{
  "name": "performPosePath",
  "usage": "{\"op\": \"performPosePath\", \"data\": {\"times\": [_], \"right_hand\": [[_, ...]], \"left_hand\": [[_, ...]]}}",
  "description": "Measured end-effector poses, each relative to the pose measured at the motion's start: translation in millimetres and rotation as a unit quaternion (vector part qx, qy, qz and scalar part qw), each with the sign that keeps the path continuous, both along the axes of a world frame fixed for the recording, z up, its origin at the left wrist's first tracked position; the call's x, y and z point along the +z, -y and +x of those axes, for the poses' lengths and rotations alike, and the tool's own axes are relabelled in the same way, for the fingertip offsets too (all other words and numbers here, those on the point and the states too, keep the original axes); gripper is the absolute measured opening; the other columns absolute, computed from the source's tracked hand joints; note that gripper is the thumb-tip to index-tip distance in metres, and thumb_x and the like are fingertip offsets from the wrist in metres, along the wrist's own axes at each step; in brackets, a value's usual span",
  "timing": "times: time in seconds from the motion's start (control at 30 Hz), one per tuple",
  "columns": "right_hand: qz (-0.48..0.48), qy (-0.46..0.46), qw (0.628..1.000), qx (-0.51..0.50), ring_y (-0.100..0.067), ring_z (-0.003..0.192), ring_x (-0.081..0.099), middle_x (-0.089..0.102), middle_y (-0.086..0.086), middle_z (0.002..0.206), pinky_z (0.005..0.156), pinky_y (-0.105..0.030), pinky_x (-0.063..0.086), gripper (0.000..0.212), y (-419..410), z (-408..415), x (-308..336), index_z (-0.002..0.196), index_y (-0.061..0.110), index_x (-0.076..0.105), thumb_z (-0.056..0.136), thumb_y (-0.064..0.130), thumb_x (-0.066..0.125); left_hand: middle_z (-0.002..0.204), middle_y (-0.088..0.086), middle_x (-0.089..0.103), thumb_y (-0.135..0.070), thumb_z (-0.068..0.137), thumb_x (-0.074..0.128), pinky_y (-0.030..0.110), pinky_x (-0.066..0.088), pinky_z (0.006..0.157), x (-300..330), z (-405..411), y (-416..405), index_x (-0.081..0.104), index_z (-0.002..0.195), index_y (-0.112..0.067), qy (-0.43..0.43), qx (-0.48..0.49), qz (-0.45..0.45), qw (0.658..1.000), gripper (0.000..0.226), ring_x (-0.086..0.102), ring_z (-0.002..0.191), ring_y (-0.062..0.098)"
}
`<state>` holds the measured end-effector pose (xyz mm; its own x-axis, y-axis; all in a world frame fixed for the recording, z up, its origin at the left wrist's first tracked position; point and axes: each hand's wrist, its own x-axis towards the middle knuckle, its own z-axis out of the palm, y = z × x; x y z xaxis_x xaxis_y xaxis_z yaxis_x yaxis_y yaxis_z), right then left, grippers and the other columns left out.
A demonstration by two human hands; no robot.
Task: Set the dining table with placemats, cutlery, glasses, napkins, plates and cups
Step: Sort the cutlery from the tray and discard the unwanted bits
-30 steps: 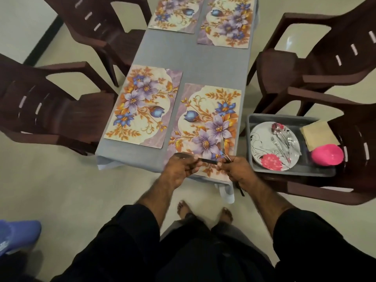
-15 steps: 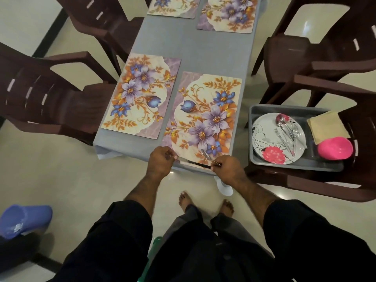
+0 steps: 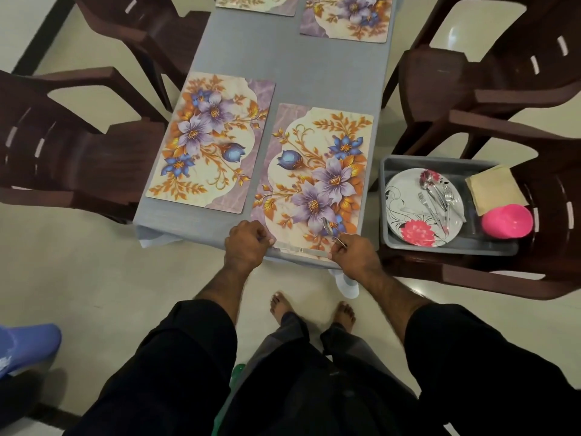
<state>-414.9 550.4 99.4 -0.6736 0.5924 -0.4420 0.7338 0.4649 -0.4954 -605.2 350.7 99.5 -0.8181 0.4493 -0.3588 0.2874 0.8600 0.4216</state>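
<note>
At the near edge of the grey counter (image 3: 292, 67), both hands work over the nearest floral placemat (image 3: 317, 180). The left hand (image 3: 246, 243) is curled, pinching one end of a knife (image 3: 298, 250) that lies flat along the placemat's near border; the right hand (image 3: 353, 254) pinches the knife's other end and also holds a spoon (image 3: 328, 227), whose bowl rests on the mat just above the fingers. A second placemat (image 3: 209, 143) lies beside it to the left, and two more sit at the far end of the counter, partly cut off by the frame. On the brown chair (image 3: 503, 196) to the right sits a grey tray (image 3: 385, 196) holding a white plate (image 3: 405, 206) with a pink flower, several pieces of cutlery (image 3: 438, 199) lying on the plate, a folded tan napkin (image 3: 495, 188), and a pink cup (image 3: 506, 221) touching the napkin's near corner. Bare feet stand on the pale floor below.
</note>
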Motion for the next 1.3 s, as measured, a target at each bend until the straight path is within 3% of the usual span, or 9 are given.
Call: {"op": "performPosePath", "data": {"times": [0.27, 0.4, 0.5, 0.6, 0.77, 0.97, 1.03, 1.1, 1.3], "right_hand": [[-0.041, 0.018, 0.999, -0.019, -0.027, 0.086, 0.069, 0.072, -0.005, 0.088, 0.076, -0.035, 0.058, 0.011, 1, -5, 20, 0.082, 0.016, 0.072, 0.082, 0.024, 0.078], [0.009, 0.007, 0.999, 0.045, -0.028, 0.085, 0.067, 0.071, -0.007, 0.091, 0.074, -0.037, 0.058, 0.021, -3, -10, 42, 0.095, 0.016, 0.072, 0.088, 0.036, 0.070], [0.088, 0.001, 0.987, 0.131, -0.031, 0.090, 0.066, 0.070, -0.008, 0.097, 0.074, -0.037, 0.055, 0.025, -4, -22, 60, 0.099, 0.016, 0.070, 0.094, 0.039, 0.061], [0.134, -0.014, 0.974, 0.181, -0.031, 0.092, 0.066, 0.068, -0.005, 0.099, 0.070, -0.037, 0.051, 0.025, -7, -35, 71, 0.095, 0.021, 0.064, 0.093, 0.043, 0.052], [0.108, -0.033, 0.973, 0.200, -0.029, 0.098, 0.067, 0.071, -0.003, 0.108, 0.078, -0.040, 0.056, 0.033, -26, -56, 79, 0.109, 0.025, 0.069, 0.091, 0.046, 0.051], [0.067, 0.005, 0.988, 0.141, -0.028, 0.101, 0.067, 0.071, -0.004, 0.112, 0.082, -0.034, 0.056, 0.028, -87, -71, 71, 0.111, 0.023, 0.069, 0.086, 0.034, 0.063], [0.054, -0.022, 0.992, 0.112, -0.029, 0.105, 0.067, 0.071, -0.005, 0.116, 0.084, -0.032, 0.052, 0.035, -103, -78, 74, 0.119, 0.023, 0.069, 0.085, 0.029, 0.068], [0.052, -0.046, 0.993, 0.091, -0.030, 0.109, 0.067, 0.072, -0.005, 0.121, 0.087, -0.032, 0.052, 0.041, -113, -86, 77, 0.126, 0.023, 0.068, 0.086, 0.027, 0.069], [0.042, -0.043, 0.995, 0.086, -0.029, 0.108, 0.068, 0.071, -0.005, 0.123, 0.089, -0.036, 0.055, 0.039, -136, -117, 73, 0.129, 0.024, 0.065, 0.090, 0.030, 0.067]], "left_hand": [[0.087, -0.002, 0.066, -0.051, 0.089, 0.083, 0.032, 0.046, 0.067, 4, -14, 2, 0.061, 0.083, -0.025, 0.054, -0.015, 0.016, 0.998, 0.034, 0.062, 0.082, 0.020], [0.074, -0.005, 0.063, -0.049, 0.099, 0.072, 0.029, 0.041, 0.064, 20, -23, -9, 0.061, 0.078, -0.021, 0.103, 0.023, 0.073, 0.992, 0.037, 0.059, 0.072, 0.015], [0.077, 0.006, 0.073, -0.041, 0.100, 0.074, 0.024, 0.050, 0.060, 46, -28, -31, 0.073, 0.083, -0.008, 0.258, 0.059, 0.186, 0.946, 0.037, 0.064, 0.073, 0.019], [0.089, 0.014, 0.080, -0.037, 0.099, 0.076, 0.020, 0.049, 0.054, 68, -31, -56, 0.079, 0.094, -0.002, 0.348, -0.004, 0.184, 0.919, 0.035, 0.066, 0.070, 0.016], [0.070, 0.014, 0.074, -0.003, 0.092, 0.080, 0.023, 0.047, 0.049, 76, -44, -84, 0.077, 0.091, 0.011, 0.329, 0.003, 0.162, 0.930, 0.014, 0.062, 0.053, 0.015], [0.069, 0.014, 0.070, 0.001, 0.095, 0.076, 0.018, 0.047, 0.046, 80, -75, -94, 0.077, 0.091, 0.006, 0.238, 0.144, 0.156, 0.948, 0.006, 0.066, 0.052, 0.013], [0.072, 0.016, 0.073, 0.003, 0.094, 0.075, 0.024, 0.050, 0.050, 77, -84, -100, 0.079, 0.087, -0.001, 0.223, 0.155, 0.147, 0.951, 0.009, 0.071, 0.061, 0.019], [0.073, 0.015, 0.074, 0.002, 0.093, 0.074, 0.021, 0.051, 0.050, 75, -91, -109, 0.079, 0.088, -0.003, 0.197, 0.161, 0.148, 0.956, 0.009, 0.072, 0.061, 0.016], [0.069, 0.008, 0.077, 0.002, 0.087, 0.076, 0.025, 0.046, 0.055, 67, -119, -159, 0.078, 0.078, -0.016, 0.176, 0.153, 0.139, 0.962, 0.020, 0.068, 0.065, 0.021]]}}
